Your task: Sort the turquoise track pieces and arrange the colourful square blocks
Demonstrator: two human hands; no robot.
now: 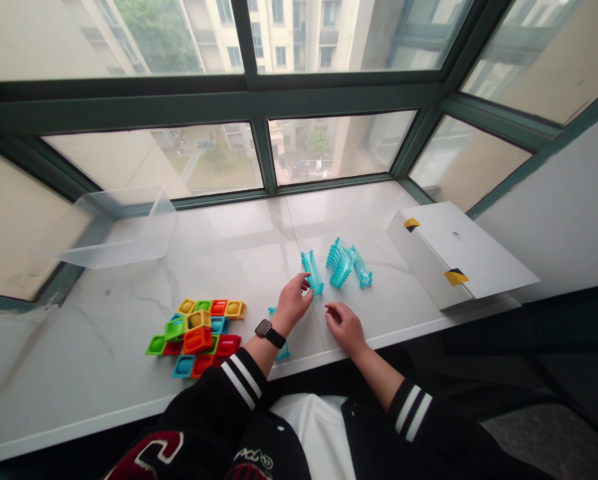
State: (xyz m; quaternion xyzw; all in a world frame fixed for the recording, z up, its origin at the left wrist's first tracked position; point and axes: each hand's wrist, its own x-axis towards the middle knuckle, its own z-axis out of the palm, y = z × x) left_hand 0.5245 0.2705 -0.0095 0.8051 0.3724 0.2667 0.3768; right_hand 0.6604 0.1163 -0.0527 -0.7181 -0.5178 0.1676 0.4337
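Observation:
My left hand [295, 300], with a dark smartwatch [263, 327] on its wrist, is at the left side of a straight, clear turquoise track piece [312, 272]. Its thumb and fingers are bent but apart; whether they touch the piece I cannot tell. My right hand [346, 327] rests near the table's front edge, loosely curled with a gap between thumb and fingers, holding nothing. Beyond it lie a curved, ribbed turquoise piece [339, 262] and another straight turquoise piece [362, 267]. More turquoise [283, 351] shows partly hidden beneath my left forearm.
Colourful square plastic pieces [197, 340] lie heaped at the left on the white marbled table [129, 320]. A clear plastic bin [123, 257] stands at the back left. At the right is a white box [459, 250] with yellow-black tabs. Green-framed windows [259, 110] border the back.

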